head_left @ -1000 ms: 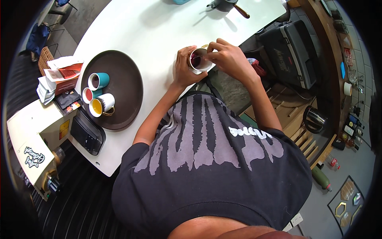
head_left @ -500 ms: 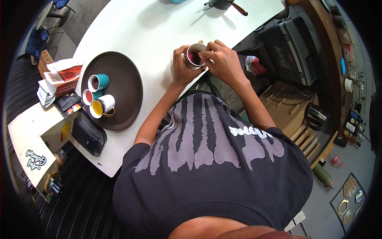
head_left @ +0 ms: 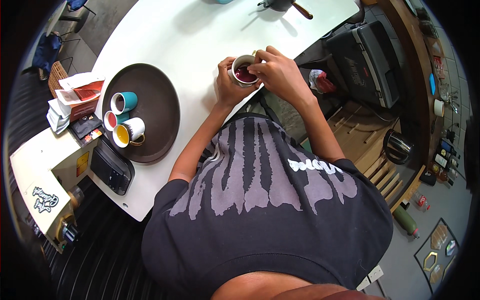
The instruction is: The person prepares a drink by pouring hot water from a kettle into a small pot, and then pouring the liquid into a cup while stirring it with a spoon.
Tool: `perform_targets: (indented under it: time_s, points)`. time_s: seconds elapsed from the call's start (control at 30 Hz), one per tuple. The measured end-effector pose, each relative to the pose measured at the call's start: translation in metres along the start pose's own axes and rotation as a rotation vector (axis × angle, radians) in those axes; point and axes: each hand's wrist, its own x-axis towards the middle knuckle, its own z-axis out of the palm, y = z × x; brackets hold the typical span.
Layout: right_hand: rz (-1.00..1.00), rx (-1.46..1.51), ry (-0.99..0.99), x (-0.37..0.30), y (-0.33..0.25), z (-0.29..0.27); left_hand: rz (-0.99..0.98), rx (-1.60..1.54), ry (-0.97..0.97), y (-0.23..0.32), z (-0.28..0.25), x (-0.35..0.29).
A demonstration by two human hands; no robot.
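Observation:
My left hand is wrapped round the side of a light-coloured mug near the table's edge. Dark red liquid shows inside it. Over the mug's mouth, the fingertips of my right hand are pinched together and reach in past the rim. Whatever they hold, if anything, is too small or hidden to make out. A bit of the mug's gold-coloured handle shows at the far side.
On the white table, a round dark tray carries a teal mug, a red-lined cup and a yellow-lined mug. A wooden-handled pot stands at the far edge. Paper packets and a card terminal lie left.
The mug has tipped slightly, so more of the red liquid shows. My right fingers have shifted a little over its mouth. My left hand keeps its hold.

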Motion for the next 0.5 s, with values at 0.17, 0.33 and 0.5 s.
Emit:
perform_targets:
  time_s: [0.17,0.33,0.5]
  points:
    - [-0.037,0.018,-0.059,0.0006,0.0049,0.0014,-0.030,-0.028,-0.024,0.0001,-0.0002,-0.0014]
    - [-0.090,0.122,-0.057,0.0017,0.0062,0.0000,-0.050,-0.053,-0.069,0.0037,-0.0016,-0.0004]
    - [-0.065,0.053,-0.042,0.0009,0.0096,-0.0016,-0.015,-0.046,-0.074,0.0044,-0.0022,0.0006]
